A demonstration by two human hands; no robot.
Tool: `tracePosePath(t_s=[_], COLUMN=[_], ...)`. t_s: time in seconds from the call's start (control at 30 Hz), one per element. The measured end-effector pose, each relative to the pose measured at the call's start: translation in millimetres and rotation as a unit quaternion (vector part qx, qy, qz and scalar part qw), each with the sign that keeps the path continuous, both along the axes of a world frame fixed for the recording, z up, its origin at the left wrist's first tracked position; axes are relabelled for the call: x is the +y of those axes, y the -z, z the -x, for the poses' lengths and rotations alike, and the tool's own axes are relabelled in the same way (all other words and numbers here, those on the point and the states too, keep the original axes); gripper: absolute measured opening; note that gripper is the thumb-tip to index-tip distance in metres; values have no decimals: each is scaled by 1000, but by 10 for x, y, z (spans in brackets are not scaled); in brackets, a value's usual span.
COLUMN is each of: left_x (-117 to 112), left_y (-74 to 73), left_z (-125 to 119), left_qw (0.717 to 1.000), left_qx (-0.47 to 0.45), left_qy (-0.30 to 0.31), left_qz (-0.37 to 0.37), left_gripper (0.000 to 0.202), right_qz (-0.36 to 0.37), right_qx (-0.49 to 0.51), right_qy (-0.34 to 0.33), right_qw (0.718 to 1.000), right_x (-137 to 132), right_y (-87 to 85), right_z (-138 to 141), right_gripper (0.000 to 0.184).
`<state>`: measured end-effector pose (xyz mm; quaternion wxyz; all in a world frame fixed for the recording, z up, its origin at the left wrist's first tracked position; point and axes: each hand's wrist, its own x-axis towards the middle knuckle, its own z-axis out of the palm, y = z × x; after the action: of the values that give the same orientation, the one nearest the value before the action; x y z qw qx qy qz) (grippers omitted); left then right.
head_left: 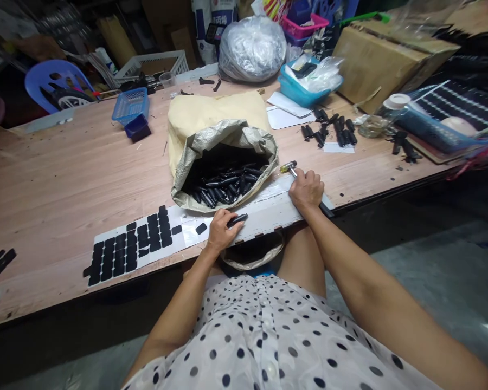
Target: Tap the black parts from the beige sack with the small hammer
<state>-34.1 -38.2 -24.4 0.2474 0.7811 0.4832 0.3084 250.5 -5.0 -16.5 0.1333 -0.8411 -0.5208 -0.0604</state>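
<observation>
My left hand [220,232] is closed on a black plastic part [237,220], held low over the white strip [264,208] at the table's front edge. My right hand [307,189] grips a small hammer; its head [288,166], with a yellowish end, points away from me, and the black handle end [326,209] sticks out below the fist. Between and beyond my hands lies an open sack [223,127], its mouth facing me, with many black parts [228,187] inside. Left of my left hand, a white sheet [179,241] carries rows of black rounded pieces [120,252].
Blue baskets [130,105] stand at the far left. Loose black parts [341,130] lie to the right, near a cardboard box [378,65] and a blue tray [447,127]. A stuffed plastic bag [252,49] sits behind the sack. Below the edge, another bag [254,262] hangs open at my lap.
</observation>
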Motion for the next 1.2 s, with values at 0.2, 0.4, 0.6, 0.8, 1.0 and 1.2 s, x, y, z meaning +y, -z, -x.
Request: tracePosePath(t_s=[0.2, 0.4, 0.6, 0.8, 1.0, 1.2], left_x=[21, 38, 52, 48, 47, 36], left_y=[35, 76, 121, 122, 113, 117], left_z=[16, 25, 34, 27, 26, 24], left_qw=[1000, 1000, 999, 999, 999, 998], left_qx=[-4, -12, -35, -30, -31, -35], left_qy=[-7, 1, 9, 9, 9, 5], left_qz=[-8, -17, -35, -39, -39, -43], left_gripper=[12, 11, 14, 12, 12, 12], right_qz=[17, 24, 22, 11, 9, 10], right_qx=[1, -9, -24, -31, -29, -32], right_qy=[-1, 6, 9, 6, 8, 6], right_qw=[1000, 1000, 999, 999, 1000, 999], right_x=[-10, -5, 20, 32, 38, 44], right_y=[-83, -86, -24, 37, 42, 60], right_z=[54, 64, 48, 31, 28, 21], right_gripper=[42, 42, 41, 41, 41, 41])
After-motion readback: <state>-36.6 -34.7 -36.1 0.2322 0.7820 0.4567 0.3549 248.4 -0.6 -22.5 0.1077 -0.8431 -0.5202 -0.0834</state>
